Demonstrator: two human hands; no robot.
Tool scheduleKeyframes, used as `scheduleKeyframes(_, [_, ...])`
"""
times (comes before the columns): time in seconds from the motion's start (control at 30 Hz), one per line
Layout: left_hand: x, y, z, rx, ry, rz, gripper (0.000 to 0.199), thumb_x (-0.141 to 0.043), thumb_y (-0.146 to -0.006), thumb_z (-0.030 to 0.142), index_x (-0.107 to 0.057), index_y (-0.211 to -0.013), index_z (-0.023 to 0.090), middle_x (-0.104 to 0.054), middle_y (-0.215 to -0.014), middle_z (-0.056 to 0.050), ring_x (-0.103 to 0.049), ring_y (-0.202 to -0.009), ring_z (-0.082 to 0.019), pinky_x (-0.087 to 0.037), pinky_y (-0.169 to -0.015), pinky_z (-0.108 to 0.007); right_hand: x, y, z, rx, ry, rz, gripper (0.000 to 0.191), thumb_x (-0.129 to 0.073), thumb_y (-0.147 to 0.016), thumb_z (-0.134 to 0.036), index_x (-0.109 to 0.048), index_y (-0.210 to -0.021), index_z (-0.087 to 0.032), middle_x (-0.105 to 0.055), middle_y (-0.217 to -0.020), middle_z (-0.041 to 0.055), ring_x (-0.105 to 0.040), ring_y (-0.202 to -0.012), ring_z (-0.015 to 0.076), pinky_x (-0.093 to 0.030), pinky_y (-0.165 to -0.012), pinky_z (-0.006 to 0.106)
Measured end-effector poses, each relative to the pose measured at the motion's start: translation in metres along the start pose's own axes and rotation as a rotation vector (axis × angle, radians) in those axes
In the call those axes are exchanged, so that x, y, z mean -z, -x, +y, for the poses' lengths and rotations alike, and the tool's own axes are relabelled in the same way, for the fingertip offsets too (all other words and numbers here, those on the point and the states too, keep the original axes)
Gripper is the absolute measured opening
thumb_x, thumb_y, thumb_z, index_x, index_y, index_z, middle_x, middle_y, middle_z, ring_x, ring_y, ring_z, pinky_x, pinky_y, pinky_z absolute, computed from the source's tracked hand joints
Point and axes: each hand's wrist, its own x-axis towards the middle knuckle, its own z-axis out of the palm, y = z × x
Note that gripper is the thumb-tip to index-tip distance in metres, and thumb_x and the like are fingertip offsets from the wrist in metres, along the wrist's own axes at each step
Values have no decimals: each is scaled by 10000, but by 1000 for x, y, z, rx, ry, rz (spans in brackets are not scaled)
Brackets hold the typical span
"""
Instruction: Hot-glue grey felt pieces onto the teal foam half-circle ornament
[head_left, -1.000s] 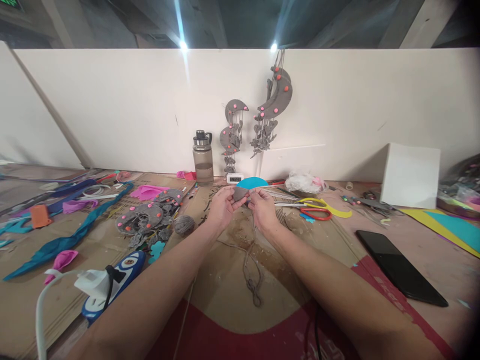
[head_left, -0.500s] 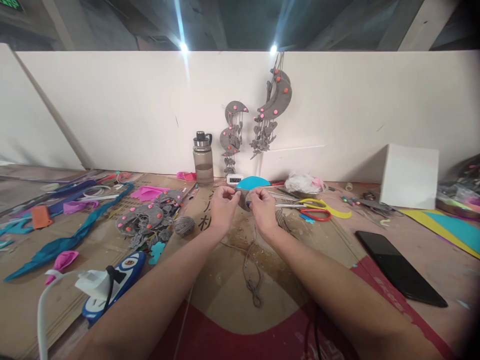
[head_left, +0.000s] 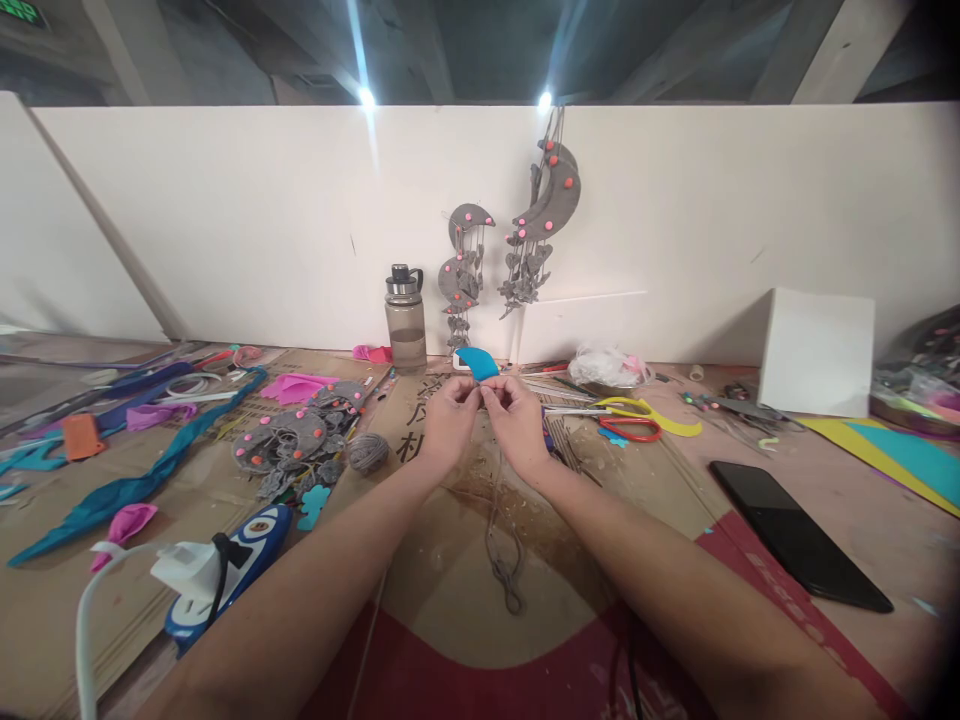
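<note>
A blue curved piece (head_left: 478, 362) sticks up above my fingertips, its lower end between them. My left hand (head_left: 452, 412) pinches it from the left, and my right hand (head_left: 513, 412) closes on it from the right, thumbs nearly touching. Gray yarn (head_left: 507, 575) hangs below my hands and lies in a loop on the cardboard (head_left: 442, 610). The fingers hide where yarn and piece meet. Left of my left hand rests a ball of gray yarn (head_left: 368, 453).
Scissors with yellow and red handles (head_left: 637, 430) lie to the right, a black phone (head_left: 799, 535) beyond. A water bottle (head_left: 406, 325) stands by the wall. Gray moon ornaments (head_left: 300, 435) and a power strip (head_left: 232, 575) lie at left.
The blue piece has turned from a broad, flat dome to a narrower curved shape tilted to the left. My right hand has shifted slightly left, closer to my left hand.
</note>
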Motion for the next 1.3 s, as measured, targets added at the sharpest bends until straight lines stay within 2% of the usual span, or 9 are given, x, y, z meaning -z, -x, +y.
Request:
scheduleKeyframes(0.17, [-2, -2, 4, 92, 153, 32, 75, -635, -732, 247, -635, -723, 172, -627, -709, 0, -545, -678, -126, -436, -713, -253, 1, -1, 2, -34, -49, 11, 54, -519, -812, -266, -531, -822, -215, -503, -701, -25, -446, -640, 136, -362, -640, 268])
scheduleKeyframes(0.33, [-2, -1, 5, 122, 189, 87, 69, -634, -705, 236, -617, -681, 174, -599, -705, 9, -497, -653, -110, -407, -622, -219, 0, -3, 7, -79, -108, 31, 161, -529, -809, -299, -506, -944, -215, -460, -682, -43, -435, -624, 138, -363, -626, 264])
scheduleKeyframes(0.53, [-2, 0, -2, 154, 189, 18, 123, -639, -707, 308, -618, -749, 194, -601, -748, 7, -469, -618, -106, -317, -489, -202, 0, -6, 15, -121, -138, -25, 173, -507, -817, -333, -614, -853, -202, -565, -721, -14, -462, -654, 143, -367, -653, 268])
scheduleKeyframes(0.77, [2, -8, 4, 146, 87, -58, 129, -675, -687, 278, -641, -642, 163, -605, -667, 10, -502, -658, -113, -387, -652, -226, 2, -10, 18, -134, -124, -5, 138, -513, -795, -307, -599, -759, -205, -543, -668, -21, -445, -626, 143, -352, -624, 265])
scheduleKeyframes(0.87, [8, -12, 11, 197, 31, -86, 145, -692, -677, 295, -667, -632, 160, -588, -625, 7, -460, -573, -98, -358, -549, -218, 3, -10, 17, -131, -103, -6, 142, -521, -794, -316, -605, -761, -206, -541, -668, -18, -437, -627, 144, -347, -621, 265])
scheduleKeyframes(0.97, [12, -14, 16, 282, 133, -127, 158, -708, -670, 321, -677, -671, 166, -557, -607, 5, -436, -521, -88, -357, -466, -204, 4, -10, 16, -105, -69, -9, 153, -507, -808, -313, -610, -767, -207, -531, -668, -14, -430, -642, 148, -346, -631, 267])
scheduleKeyframes(1.1, [9, -12, 18, 390, 382, -150, 184, -747, -631, 299, -639, -697, 166, -585, -695, -9, -548, -648, -115, -533, -643, -281, 4, -10, 14, -98, -62, -32, 161, -488, -825, -310, -606, -798, -205, -555, -701, -6, -453, -658, 148, -368, -659, 276])
scheduleKeyframes(1.2, [5, -11, 18, 392, 469, -75, 207, -753, -615, 274, -604, -685, 149, -596, -738, -18, -588, -730, -130, -541, -812, -389, 3, -9, 14, -140, -106, -12, 159, -529, -801, -313, -585, -906, -207, -552, -713, -15, -475, -659, 148, -389, -653, 274])
scheduleKeyframes(1.3, [4, -12, 15, 375, 468, 2, 223, -750, -609, 267, -580, -667, 136, -582, -721, -13, -589, -736, -128, -525, -855, -421, 3, -9, 14, -157, -137, -18, 205, -562, -777, -311, -568, -954, -208, -558, -726, -18, -501, -675, 154, -403, -670, 278])
